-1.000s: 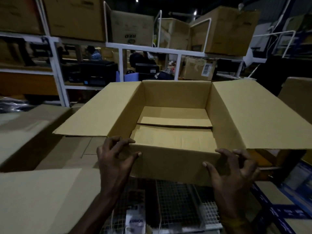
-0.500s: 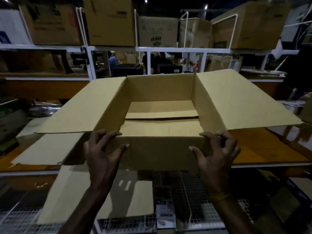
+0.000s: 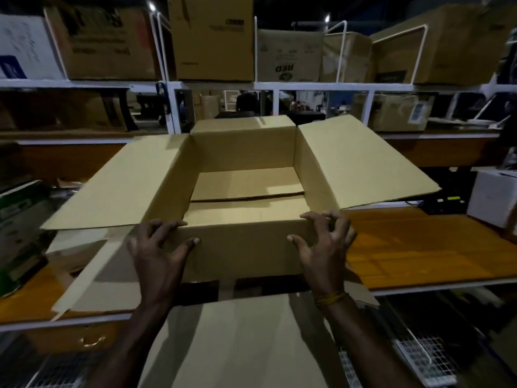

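Obs.: an open cardboard box is held by its near wall over the front of a wooden workbench. The side flaps are spread outward and the far flap is upright. The bottom flaps are folded shut inside and nothing is loaded.

Grip: the left hand is clamped at the near left corner and the right hand at the near right corner. On both, the fingers are hooked over the rim and the thumbs pressed on the outer face.

Change: the box has been brought onto the bench line. Whether its base rests on the top or hangs just above cannot be told; a dark gap is seen beneath the near edge.

Judgement: carrying is nearly done, with set-down and release pending.

Versus earlier frames: wire mesh lay below the box then, whereas bench wood and a loose cardboard sheet are seen beside it now. The hold is unchanged. Stacked cartons are now seen on the shelf above.
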### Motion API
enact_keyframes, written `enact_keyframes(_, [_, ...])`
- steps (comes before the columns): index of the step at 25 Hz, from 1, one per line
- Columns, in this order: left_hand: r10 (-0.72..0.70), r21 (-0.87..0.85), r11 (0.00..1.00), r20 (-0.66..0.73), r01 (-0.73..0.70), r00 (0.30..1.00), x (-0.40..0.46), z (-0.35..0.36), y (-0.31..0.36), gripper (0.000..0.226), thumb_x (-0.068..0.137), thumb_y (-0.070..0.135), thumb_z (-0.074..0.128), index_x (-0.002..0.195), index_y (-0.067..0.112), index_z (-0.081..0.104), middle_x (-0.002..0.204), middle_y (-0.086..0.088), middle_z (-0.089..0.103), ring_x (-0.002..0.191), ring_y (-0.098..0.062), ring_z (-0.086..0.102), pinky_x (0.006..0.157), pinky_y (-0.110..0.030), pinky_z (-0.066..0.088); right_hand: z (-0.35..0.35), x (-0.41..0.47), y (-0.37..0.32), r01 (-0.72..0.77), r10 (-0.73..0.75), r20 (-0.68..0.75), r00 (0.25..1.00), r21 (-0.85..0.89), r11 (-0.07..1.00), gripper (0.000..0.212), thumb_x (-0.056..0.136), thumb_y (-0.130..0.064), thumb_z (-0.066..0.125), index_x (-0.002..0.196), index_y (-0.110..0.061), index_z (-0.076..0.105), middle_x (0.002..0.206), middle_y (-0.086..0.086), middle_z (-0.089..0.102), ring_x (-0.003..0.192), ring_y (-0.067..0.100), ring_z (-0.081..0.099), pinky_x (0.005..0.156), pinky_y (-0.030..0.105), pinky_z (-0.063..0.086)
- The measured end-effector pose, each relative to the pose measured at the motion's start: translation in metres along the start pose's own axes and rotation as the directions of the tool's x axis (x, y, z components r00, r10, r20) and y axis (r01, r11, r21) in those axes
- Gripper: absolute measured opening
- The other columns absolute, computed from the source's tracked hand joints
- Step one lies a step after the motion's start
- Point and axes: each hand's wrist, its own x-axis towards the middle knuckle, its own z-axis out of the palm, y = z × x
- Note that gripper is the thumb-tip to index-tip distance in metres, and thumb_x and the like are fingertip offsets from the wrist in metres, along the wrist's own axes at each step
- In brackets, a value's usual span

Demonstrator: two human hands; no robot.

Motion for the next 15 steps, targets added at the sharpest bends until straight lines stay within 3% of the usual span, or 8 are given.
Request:
enact_keyframes(9, [-0.052,0.07,0.996,0.095,0.046,0.994,0.006,0.012,-0.057,0.043,0.066,0.026,0.088,0.105,0.023,0.072,0.113,-0.003,0.057,0.106,-0.027,0.044,0.082,-0.032,0.032,0.033,-0.017,-0.005,-0.053,0.063,0.126,0.99,-0.081,0.995,0.055,0.064,-0.021,0.089,0.111,-0.032,0.062,0.129,0.005,0.038,0.119,0.029,0.037,0.087,0.037,0.048])
enact_keyframes(15, [-0.105,0.103,0.99,0.135,0.091,0.985,0.021,0.006,-0.05,0.044,0.069,0.029,0.086,0.11,0.019,0.071,0.116,-0.007,0.056,0.107,-0.032,0.043,0.081,-0.038,0.037,0.027,0.002,-0.019,-0.064,0.071,0.152,0.986,-0.048,0.997,0.05,0.07,-0.025,0.086,0.111,-0.035,0.06,0.131,0.002,0.036,0.12,0.024,0.034,0.087,0.04,0.051])
